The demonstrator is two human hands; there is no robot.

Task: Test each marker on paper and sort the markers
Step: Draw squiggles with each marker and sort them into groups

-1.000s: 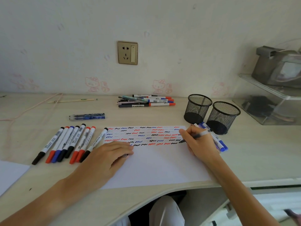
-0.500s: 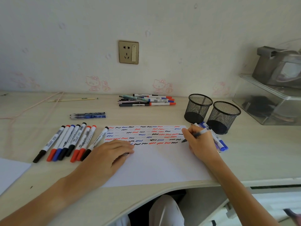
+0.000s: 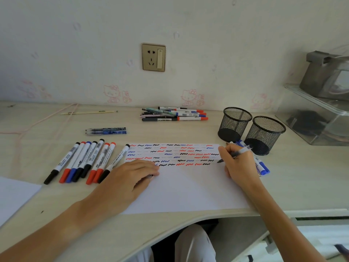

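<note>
the paper lies flat on the desk at its front edge, and everything else is placed from it. rows of short red, blue and black squiggles fill the paper's far strip; the near part is blank.

the right hand sits on the paper's right edge, fingers curled round a thin pen whose dark tip touches the sheet at the right end of the lowest row of squiggles. the left hand lies on the paper's left edge with knuckles up and fingers bent; a small dark object shows under the fingertips, but what it is cannot be told.

left of the paper, eight capped markers lie side by side in a slanted row, with black, red and blue caps. just off the paper's right edge, behind the right hand, lie a few blue-capped markers.

beyond the paper's far right corner stand two black mesh cups, touching each other; nothing shows above their rims, and their dark bottoms show through the mesh.

beyond the paper's far edge, near the wall, lies a loose pile of pens and markers. a blue packet of refills lies off the far left corner. a second white sheet lies well left of the paper.
</note>
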